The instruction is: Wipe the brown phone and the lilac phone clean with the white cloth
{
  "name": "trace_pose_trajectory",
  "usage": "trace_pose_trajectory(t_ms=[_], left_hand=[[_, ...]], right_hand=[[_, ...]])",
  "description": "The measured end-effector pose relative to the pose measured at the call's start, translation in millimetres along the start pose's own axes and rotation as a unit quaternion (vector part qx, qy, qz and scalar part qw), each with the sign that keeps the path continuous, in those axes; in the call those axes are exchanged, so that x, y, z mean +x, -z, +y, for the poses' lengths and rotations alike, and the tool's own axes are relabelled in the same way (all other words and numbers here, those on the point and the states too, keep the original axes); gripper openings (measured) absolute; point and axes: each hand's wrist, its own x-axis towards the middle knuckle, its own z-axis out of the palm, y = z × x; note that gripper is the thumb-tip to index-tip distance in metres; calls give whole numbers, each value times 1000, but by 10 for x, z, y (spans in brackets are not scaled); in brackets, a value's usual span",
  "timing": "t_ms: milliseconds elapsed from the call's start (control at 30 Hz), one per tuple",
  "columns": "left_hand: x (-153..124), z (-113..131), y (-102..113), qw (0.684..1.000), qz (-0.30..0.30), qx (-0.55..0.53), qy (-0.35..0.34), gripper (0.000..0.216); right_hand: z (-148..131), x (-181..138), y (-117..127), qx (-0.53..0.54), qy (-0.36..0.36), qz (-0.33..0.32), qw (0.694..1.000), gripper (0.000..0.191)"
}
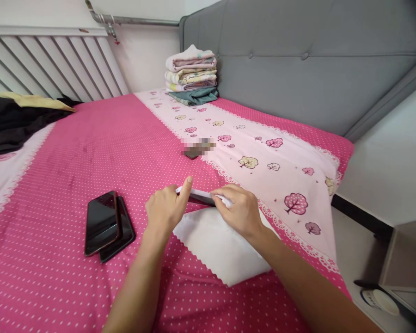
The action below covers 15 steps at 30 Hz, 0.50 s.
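Observation:
My left hand grips one end of a dark phone held on its edge just above the bed, thumb stretched along its top. My right hand is closed on a bunched part of a white cloth pressed against the phone's other end. The rest of the cloth lies spread on the pink dotted bedsheet beneath both hands. Two more dark phones lie stacked on the sheet to the left of my left hand.
A small dark object, partly blurred, lies further up the bed. Folded linens are stacked by the grey padded headboard. Dark and yellow clothing lies at the far left. The bed's right edge drops to the floor.

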Motion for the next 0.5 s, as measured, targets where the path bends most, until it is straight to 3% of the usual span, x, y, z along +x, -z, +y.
trace_pose_trajectory(t_ms=[500], left_hand=[[66,-50,-12,999,-25,-23,12,81]], right_hand=[[-41,-14,1,-75,-14,-22,997,16]])
